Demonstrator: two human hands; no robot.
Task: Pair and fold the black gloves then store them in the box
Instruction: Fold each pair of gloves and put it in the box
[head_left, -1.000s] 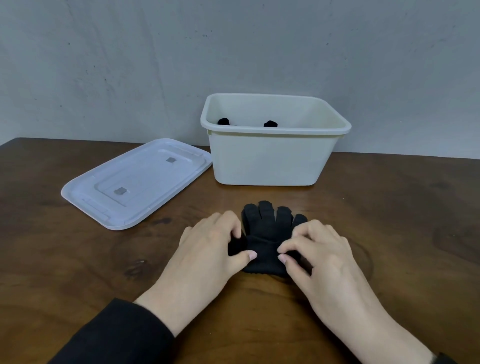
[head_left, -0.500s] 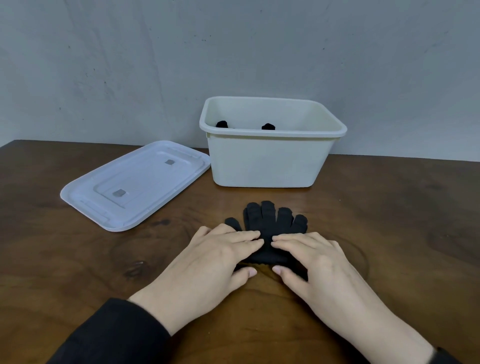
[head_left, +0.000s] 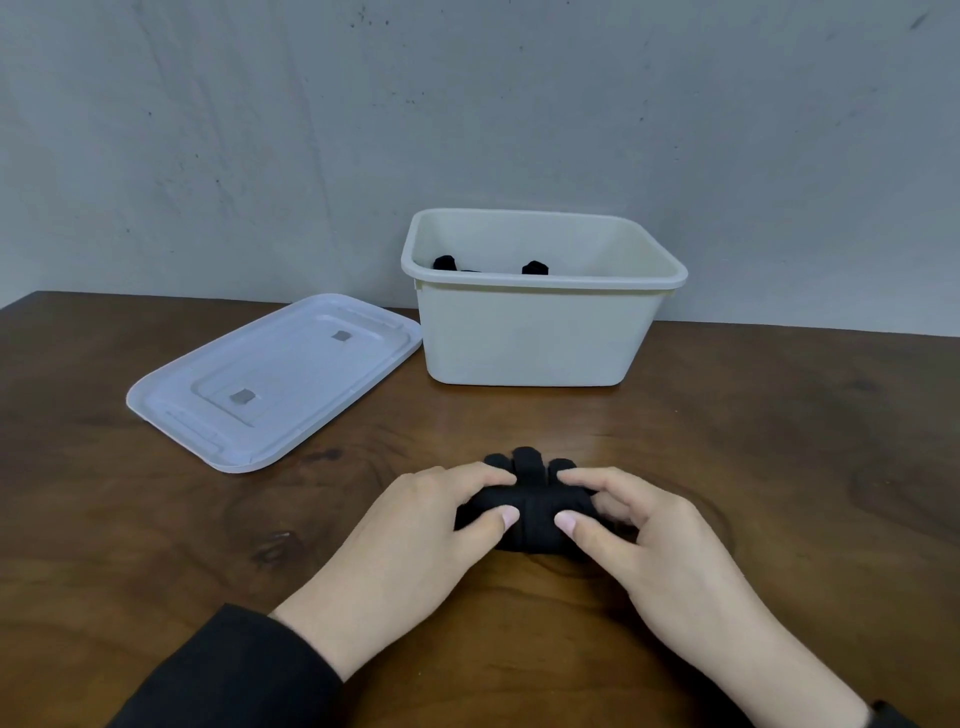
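Black knit gloves (head_left: 524, 512) lie bunched into a thick fold on the brown wooden surface (head_left: 779, 467), in front of the white plastic box (head_left: 535, 338) and well apart from it. Three rounded glove fingertips stick out from the far edge of the fold, pointing toward the box. The left hand (head_left: 415, 535) grips the fold's left end, its fingers curled over the top and its thumb pressed against the near side. The right hand (head_left: 660, 540) grips the right end in the same way, fingers arched over the top and thumb on the near side. The two thumbs sit close together on the fabric without touching each other. A black sleeve (head_left: 228, 675) covers the left forearm.

The box stands open and upright near the grey wall (head_left: 467, 104). Inside it, two small black bumps of fabric (head_left: 444, 262) show just above the near rim; how they are folded cannot be told. To the left of the box, just beside its lower corner, the translucent white lid (head_left: 275, 379) lies flat on the surface.
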